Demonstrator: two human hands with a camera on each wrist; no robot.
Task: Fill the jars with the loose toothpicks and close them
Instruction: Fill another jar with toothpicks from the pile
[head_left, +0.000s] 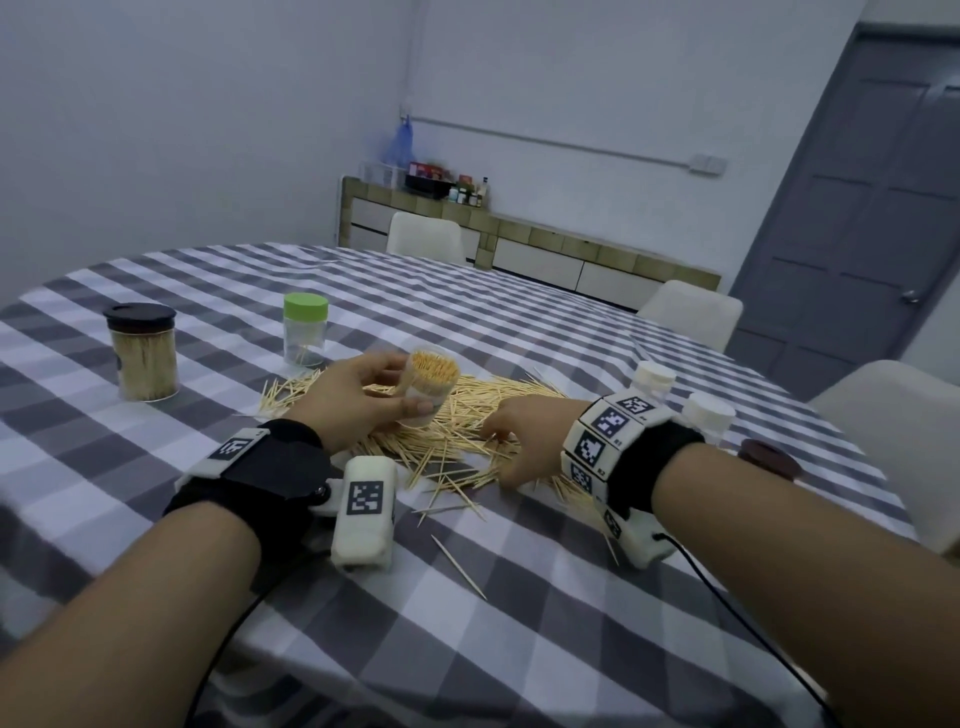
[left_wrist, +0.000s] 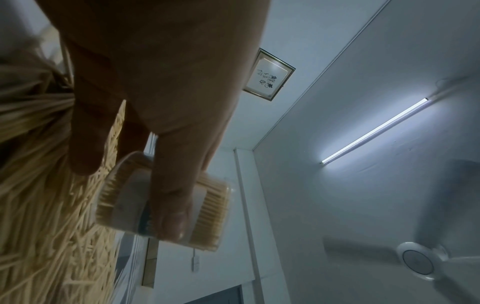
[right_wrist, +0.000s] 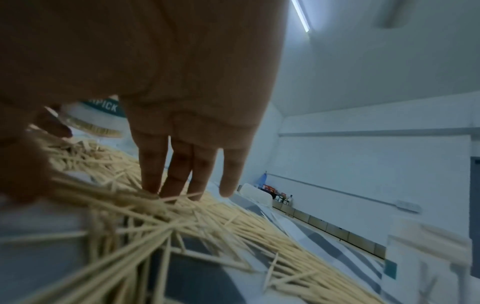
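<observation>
**Open jar nearly brimming as the other hand gathers more picks**

Grey-and-white checked cloth covers the round table (head_left: 519, 322), with a pale wall and grey door behind. Far left stands a clear jar with a black lid (head_left: 141, 353), packed with toothpicks and closed. Next to the right, a clear jar with a green lid (head_left: 305, 328) holds only a few. Just past it, the left hand (head_left: 358, 400) has thumb and fingers curled round an open clear plastic jar (head_left: 428, 389), lifted and tilted over the loose wooden toothpick pile (head_left: 457, 431), already crammed to the rim. Further right, the right hand (head_left: 519, 441) has its fingers (right_wrist: 179, 170) spread downward into the pile, tips pressing the sticks; whether any are pinched against the thumb I cannot tell. Two white-capped jars (head_left: 675, 395) sit behind that wrist, a dark brown lid (head_left: 769, 457) beyond.

Risk, as I judge it: forcing more picks into a jar so full, held at a tilt, could spill them back out or stop the lid seating.
</observation>
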